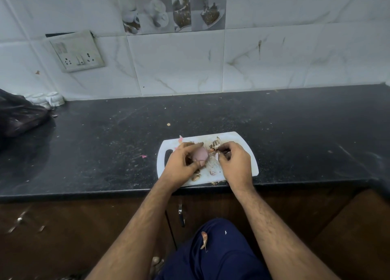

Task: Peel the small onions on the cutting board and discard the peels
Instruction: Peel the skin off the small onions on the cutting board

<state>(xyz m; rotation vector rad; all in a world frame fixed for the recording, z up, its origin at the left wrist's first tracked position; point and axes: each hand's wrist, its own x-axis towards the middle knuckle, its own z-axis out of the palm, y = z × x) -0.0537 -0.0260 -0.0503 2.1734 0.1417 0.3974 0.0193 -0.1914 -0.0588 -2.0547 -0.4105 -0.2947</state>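
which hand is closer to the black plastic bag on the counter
Left. The left hand holds the onion over the handle end of the cutting board, the side toward the black bag. The right hand pinches a peel farther right.

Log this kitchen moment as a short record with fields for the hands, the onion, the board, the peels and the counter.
left hand: grips a pale pink onion above the board
right hand: pinches a strip of peel at the onion's end
board: white, on the counter's front edge
peels: scraps lie on the board; one more clings to the blue trousers
counter: black stone, a dark bag at its left
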